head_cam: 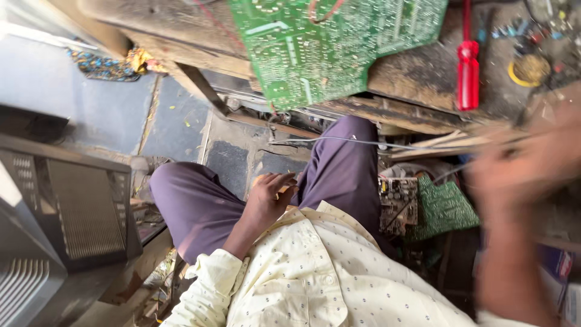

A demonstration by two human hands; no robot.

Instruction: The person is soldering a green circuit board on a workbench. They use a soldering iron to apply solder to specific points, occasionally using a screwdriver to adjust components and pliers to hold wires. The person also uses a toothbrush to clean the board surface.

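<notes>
My left hand (pixel 269 195) rests between my thighs in purple trousers (pixel 200 206), its fingers curled over something small and tan that I cannot make out. My right hand (pixel 526 163) is raised at the right and badly blurred by motion, close to the edge of a worn wooden bench (pixel 417 79). Whether it holds anything cannot be told. A large green circuit board (pixel 327 48) lies on the bench and overhangs its edge. To the right of the board a red-handled screwdriver (pixel 467 72) lies on the bench. I wear a cream dotted shirt (pixel 315 272).
A grey vented appliance casing (pixel 72 212) stands at the left. A second green circuit board (pixel 445 209) and a smaller board (pixel 396 206) sit under the bench by my right leg. Thin wires (pixel 363 142) cross over my knee. A yellow ring (pixel 526 69) and small parts lie far right.
</notes>
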